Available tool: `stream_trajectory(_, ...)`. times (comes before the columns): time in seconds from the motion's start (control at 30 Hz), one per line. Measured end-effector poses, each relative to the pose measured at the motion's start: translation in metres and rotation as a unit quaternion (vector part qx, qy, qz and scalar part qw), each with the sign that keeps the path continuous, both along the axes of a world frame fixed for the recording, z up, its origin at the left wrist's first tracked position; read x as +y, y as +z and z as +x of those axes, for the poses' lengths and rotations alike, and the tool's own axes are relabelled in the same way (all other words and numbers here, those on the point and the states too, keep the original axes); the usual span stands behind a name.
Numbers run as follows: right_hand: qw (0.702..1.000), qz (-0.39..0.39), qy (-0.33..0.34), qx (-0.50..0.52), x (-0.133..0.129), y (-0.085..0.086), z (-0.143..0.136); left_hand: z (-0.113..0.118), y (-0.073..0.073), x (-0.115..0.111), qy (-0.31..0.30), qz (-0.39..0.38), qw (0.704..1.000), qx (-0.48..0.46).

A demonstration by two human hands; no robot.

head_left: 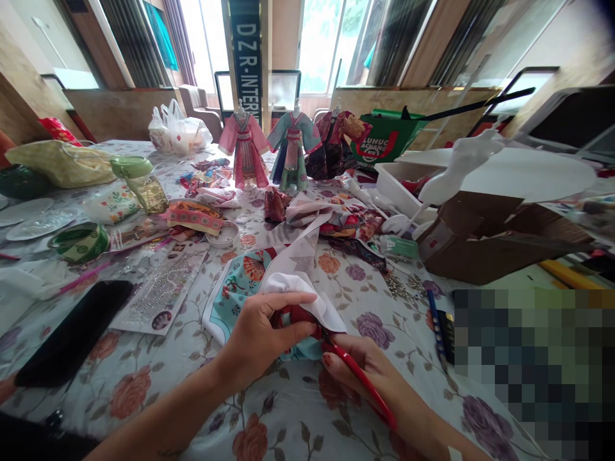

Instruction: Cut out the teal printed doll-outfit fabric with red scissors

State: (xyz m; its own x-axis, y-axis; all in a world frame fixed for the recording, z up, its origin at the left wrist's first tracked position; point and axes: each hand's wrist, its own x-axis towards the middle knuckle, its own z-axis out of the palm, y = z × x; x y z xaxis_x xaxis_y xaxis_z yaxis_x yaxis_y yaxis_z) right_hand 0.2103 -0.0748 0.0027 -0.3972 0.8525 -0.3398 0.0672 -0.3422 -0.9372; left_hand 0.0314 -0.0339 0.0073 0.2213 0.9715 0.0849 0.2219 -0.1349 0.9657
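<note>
My left hand (257, 330) pinches a folded piece of printed cloth (237, 285) between thumb and fingers. The cloth is light blue with red and orange fans and flowers, and its white back shows where it is turned over. In my right hand (377, 368) is a pair of red-handled scissors (365, 378). Their tip meets the cloth edge just beside my left thumb; the fingers and cloth partly hide the blades. A strip of sheer pale fabric (307, 246) runs back from the held cloth.
Behind stand two doll-size robes, one pink (243, 150) and one green-blue (294, 150). A black phone (74, 333) and a rhinestone sheet (163, 288) lie left. Fabric scraps (350, 218), a cardboard box (500, 237) and a blue pen (436, 326) are to the right.
</note>
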Motion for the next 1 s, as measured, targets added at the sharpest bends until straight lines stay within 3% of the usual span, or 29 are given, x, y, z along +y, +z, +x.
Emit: stream_trajectory(1.0, 1.0, -0.002, 0.006, -0.008, 0.0035, -0.0059, 0.0016, 0.0032, -0.0016, -0.0015, 0.001, -0.007, 1.0, -0.009)
